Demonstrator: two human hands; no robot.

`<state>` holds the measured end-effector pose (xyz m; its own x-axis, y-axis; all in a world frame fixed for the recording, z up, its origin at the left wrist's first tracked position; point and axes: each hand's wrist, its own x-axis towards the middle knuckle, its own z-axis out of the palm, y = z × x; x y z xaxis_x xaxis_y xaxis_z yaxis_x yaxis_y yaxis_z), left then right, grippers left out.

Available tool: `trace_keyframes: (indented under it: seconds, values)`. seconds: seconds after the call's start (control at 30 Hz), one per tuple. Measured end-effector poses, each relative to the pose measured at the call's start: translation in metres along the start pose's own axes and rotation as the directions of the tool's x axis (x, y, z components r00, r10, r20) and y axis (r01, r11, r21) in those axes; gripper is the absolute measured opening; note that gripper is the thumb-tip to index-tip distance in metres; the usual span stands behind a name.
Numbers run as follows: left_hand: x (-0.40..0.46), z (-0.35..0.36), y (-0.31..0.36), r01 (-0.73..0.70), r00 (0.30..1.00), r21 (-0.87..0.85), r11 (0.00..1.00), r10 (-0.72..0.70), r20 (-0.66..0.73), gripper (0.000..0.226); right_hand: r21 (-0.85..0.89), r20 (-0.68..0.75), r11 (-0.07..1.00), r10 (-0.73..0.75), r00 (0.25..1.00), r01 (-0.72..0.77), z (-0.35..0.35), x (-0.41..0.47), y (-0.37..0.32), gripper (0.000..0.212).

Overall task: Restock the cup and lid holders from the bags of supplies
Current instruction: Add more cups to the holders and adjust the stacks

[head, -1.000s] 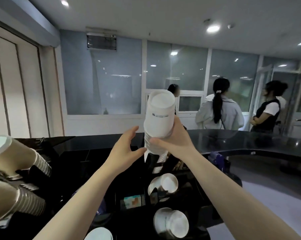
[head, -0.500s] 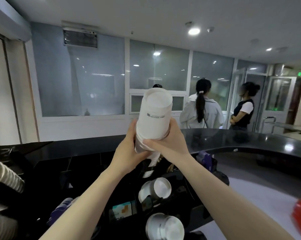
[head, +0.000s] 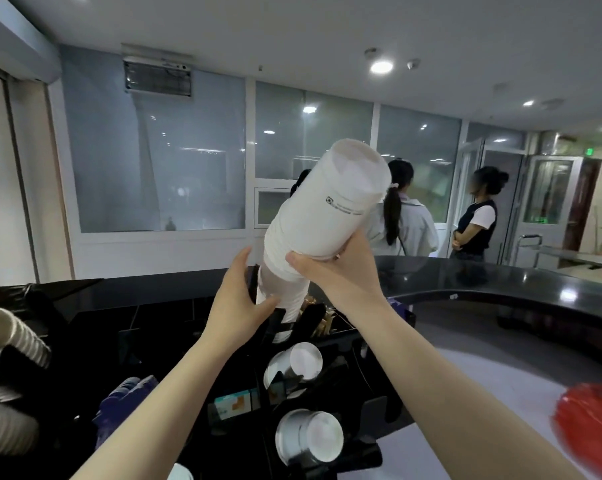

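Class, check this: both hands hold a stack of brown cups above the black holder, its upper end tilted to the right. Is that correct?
Not quite. In the head view the stack of cups is white, not brown. The rest stands: the left hand and right hand hold it above the black holder, its upper end tilted right.

Black glossy worktop [head: 521, 289], curved, sweeping from the far middle round to the right edge. A black cup holder rack [head: 344, 344] stands at its near side; white cup stacks [head: 304, 362] lie tilted in the slots. Ribbed paper cup stacks [head: 19, 341] sit at the left edge. A small coloured card [head: 233, 403] fronts the rack. Blurred red object [head: 590, 424] at the near right corner.
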<state>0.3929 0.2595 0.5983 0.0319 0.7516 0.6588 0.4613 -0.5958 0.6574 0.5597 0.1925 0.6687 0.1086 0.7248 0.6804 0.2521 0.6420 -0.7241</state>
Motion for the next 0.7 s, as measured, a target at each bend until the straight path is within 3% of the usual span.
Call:
trace_keyframes:
  seconds: [0.13, 0.3, 0.43, 0.57, 0.7]
  values:
    - [-0.038, 0.001, 0.025, -0.115, 0.992, -0.16, 0.98, 0.105, -0.071, 0.088, 0.085, 0.067, 0.996, -0.026, 0.997, 0.02, -0.021, -0.026, 0.004, 0.079]
    - [-0.069, 0.018, 0.058, -0.232, 0.968, -0.173, 0.957, 0.244, 0.053, 0.097, 0.098, 0.21, 0.991, 0.072, 0.975, -0.094, -0.041, -0.062, 0.027, 0.082]
    - [-0.083, 0.027, 0.061, -0.167, 0.981, -0.141, 0.976, 0.179, 0.078, 0.084, 0.173, 0.309, 0.969, 0.117, 0.944, -0.177, -0.052, -0.075, 0.037, 0.074]
    - [-0.086, 0.027, 0.047, -0.12, 0.98, -0.085, 0.989, 0.132, 0.148, 0.085, 0.276, 0.175, 0.944, 0.135, 0.975, -0.181, -0.06, -0.075, 0.041, 0.056]
    - [-0.081, 0.03, 0.037, -0.111, 0.969, -0.063, 0.992, 0.122, 0.216, 0.088, 0.211, 0.075, 0.969, 0.112, 0.991, -0.126, -0.06, -0.068, 0.052, 0.065]
